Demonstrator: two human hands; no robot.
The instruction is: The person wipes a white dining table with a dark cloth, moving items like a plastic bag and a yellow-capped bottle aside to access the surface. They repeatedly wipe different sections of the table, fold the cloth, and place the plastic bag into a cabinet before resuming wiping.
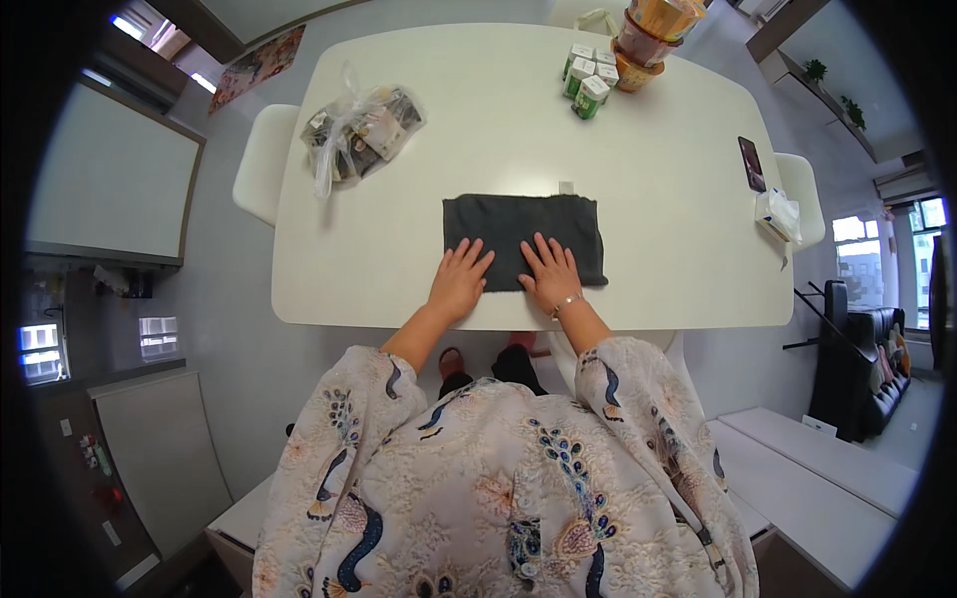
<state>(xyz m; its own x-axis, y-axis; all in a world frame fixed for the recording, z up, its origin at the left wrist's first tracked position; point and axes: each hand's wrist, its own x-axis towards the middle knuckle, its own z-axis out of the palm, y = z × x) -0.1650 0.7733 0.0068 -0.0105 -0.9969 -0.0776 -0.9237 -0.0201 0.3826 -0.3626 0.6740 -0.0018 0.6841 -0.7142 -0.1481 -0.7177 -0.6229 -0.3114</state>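
Observation:
A dark grey cloth (508, 224), roughly rectangular, lies flat near the front edge of the white table (678, 249). A small pale tag sticks out from its far edge. My left hand (461, 279) rests on the cloth's left part, palm down with the fingers stretched out. On its right part lies my right hand (550, 274), also flat with the fingers spread; a bracelet circles that wrist. Neither hand grips anything. Whether the cloth is folded in layers, I cannot tell.
At the back left sits a tied clear plastic bag (364, 135) with packets inside. Several white-and-green bottles (590, 95) stand at the back beside stacked tubs (646, 45). A phone (751, 164) and a tissue box (778, 216) lie at the right edge. White chairs (261, 164) flank the table.

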